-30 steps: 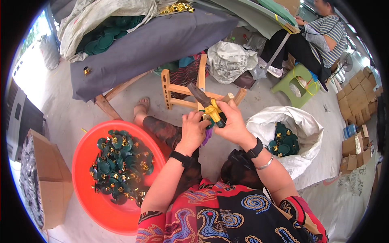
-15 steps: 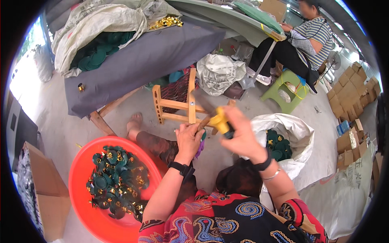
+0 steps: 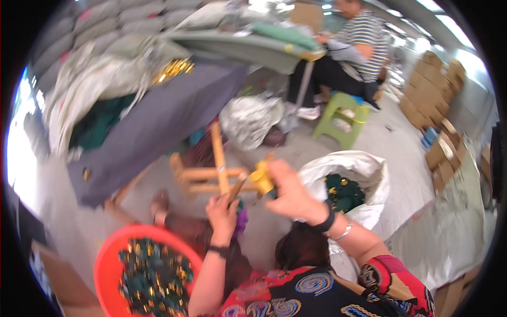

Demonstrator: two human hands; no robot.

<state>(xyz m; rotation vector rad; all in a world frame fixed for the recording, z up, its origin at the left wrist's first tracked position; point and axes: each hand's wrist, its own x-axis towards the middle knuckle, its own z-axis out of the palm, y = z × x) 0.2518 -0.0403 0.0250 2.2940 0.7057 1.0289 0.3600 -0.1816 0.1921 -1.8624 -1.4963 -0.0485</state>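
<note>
My left hand (image 3: 222, 215) is closed around a short brown wooden stick (image 3: 237, 188), whose upper end slants up past the fingers. To its right, my right hand (image 3: 290, 191) grips a bladed tool with a yellow-and-black handle (image 3: 261, 178); the blade is too blurred to make out now. Stick and handle are close together, but I cannot tell whether they touch. Just beyond the hands stands a light wooden stool frame (image 3: 203, 173) with a dark woven part. Something purple (image 3: 241, 221) shows beside my left hand.
A red basin (image 3: 108, 264) of dark green discs with gold fittings stands at lower left. An open white sack (image 3: 369, 164) holds similar pieces at right. A grey-covered table (image 3: 158, 119) bears another sack. A co-worker (image 3: 364, 42) sits beyond a green stool (image 3: 343, 113).
The whole view has shifted, with the basin lower and the surroundings moved left. Both hands still hold their things. The tool's blade, plain earlier, is now hard to see.
</note>
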